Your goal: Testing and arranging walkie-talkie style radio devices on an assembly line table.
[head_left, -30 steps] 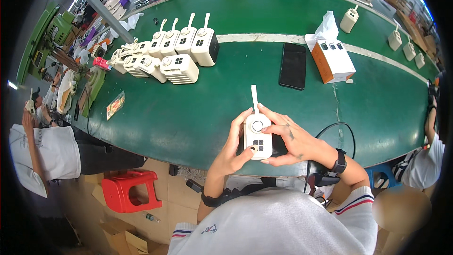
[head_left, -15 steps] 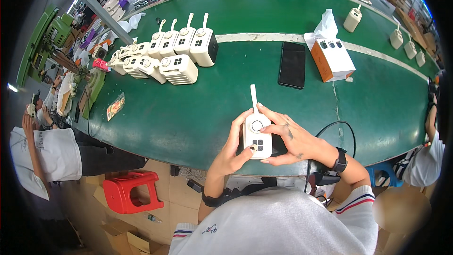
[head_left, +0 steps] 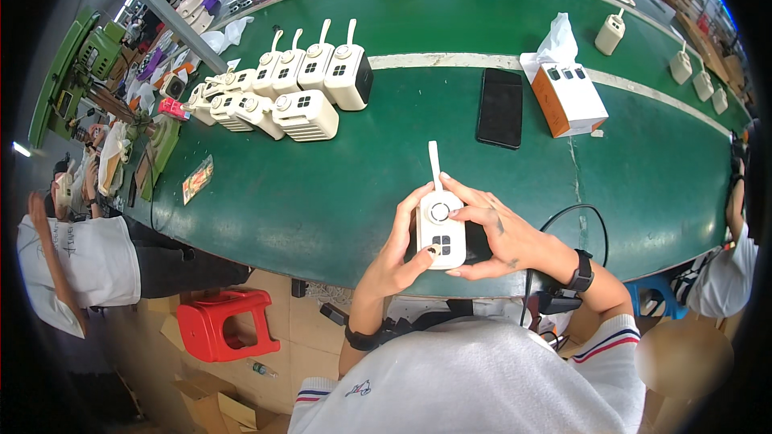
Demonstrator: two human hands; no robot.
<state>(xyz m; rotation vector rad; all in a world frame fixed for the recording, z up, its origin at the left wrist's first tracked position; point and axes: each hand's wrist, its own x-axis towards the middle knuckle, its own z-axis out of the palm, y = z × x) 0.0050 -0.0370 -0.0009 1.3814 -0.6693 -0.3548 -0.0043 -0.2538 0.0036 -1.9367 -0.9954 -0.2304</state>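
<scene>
Close in front of me at the table's near edge is a cream boxy device [head_left: 441, 229] with a strap loop, a round dial and several dark square buttons on its top face. My left hand [head_left: 404, 245] wraps its left side, thumb resting by the buttons. On the other side my right hand [head_left: 498, 233] grips it, one finger lying at the dial's edge. The strap sticks out away from me. A dark side of the device shows beneath my right hand. What the fingers do underneath is hidden.
Similar cream devices [head_left: 305, 116] stand grouped on the green table [head_left: 322, 185] at the left. A black phone [head_left: 499, 108] and a tissue box [head_left: 569, 100] lie beyond my hands. A black cable [head_left: 591, 210] curves at right. A red stool [head_left: 227, 325] stands below; co-workers are at both sides.
Both hands keep their hold on the device, and the right finger has shifted slightly on the dial. At the left, a co-worker's arm and held device have moved.
</scene>
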